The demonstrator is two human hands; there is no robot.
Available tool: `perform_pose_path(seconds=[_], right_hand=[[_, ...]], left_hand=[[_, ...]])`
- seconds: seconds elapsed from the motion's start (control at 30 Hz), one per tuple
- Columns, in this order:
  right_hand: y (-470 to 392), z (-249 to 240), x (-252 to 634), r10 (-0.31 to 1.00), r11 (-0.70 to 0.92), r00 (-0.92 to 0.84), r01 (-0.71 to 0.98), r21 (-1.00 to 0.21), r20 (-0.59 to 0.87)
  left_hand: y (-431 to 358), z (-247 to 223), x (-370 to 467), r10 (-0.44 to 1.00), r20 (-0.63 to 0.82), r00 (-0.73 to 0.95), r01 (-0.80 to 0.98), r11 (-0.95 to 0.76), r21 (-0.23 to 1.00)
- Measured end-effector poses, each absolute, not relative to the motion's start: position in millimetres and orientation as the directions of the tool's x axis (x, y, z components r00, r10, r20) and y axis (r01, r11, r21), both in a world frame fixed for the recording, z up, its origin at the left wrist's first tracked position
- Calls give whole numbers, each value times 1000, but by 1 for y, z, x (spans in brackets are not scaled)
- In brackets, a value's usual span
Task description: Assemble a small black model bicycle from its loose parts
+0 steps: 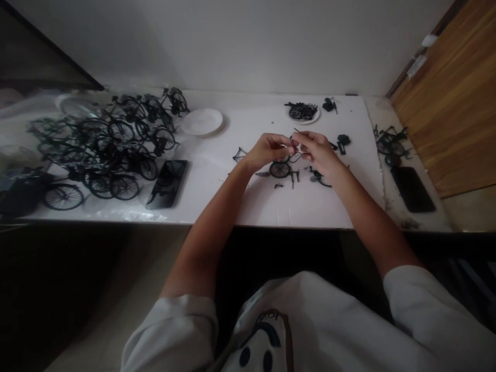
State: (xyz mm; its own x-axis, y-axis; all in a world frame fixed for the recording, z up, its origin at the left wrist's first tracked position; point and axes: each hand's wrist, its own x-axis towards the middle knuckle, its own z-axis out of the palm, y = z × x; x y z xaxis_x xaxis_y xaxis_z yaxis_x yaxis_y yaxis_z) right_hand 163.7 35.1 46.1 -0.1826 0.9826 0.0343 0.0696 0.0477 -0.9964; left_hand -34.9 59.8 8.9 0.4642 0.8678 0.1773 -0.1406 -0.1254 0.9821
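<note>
Over the white board [217,206], my left hand [270,149] and my right hand [318,151] meet fingertip to fingertip. Both are closed in a pinch on a thin black model bicycle part [296,131]. One thin end sticks out above the fingers; most of it is hidden by them, so I cannot tell which part it is. Just below my hands lies a small black wheel [279,169] with other thin parts around it. A partly hidden black wheel piece [320,176] lies under my right wrist. A small triangular frame piece [239,154] is left of my left hand.
Many assembled black model bicycles [124,187] crowd the left side, beside a phone [167,184] and a white plate [202,122]. At the back, a small plate [310,122] holds black parts. Another bicycle [391,140] and a dark phone [413,189] lie right.
</note>
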Motion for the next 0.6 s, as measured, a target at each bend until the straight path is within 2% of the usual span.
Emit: perform_pose_path(seconds=[0.1,0.17,0.3,0.4,0.6], right_hand=[[37,42,162,989,118,-105,132,-984,105],[38,39,164,973,230,-77,222,-947,219],[38,37,168,863,494,-142,434,-754,484],[36,37,169,837,534,-205,509,-675,507],[33,38,168,835,538,-213,512,-670,507]], left_hand=[[63,9,-35,882,194,429,-189,-123,974],[64,10,-35,902,205,381,-236,-120,964],[67,14,-37,935,173,309,-286,-82,955],[68,14,-40,949,116,292,-277,-32,960],[72,9,-41,937,141,321,-284,-46,958]])
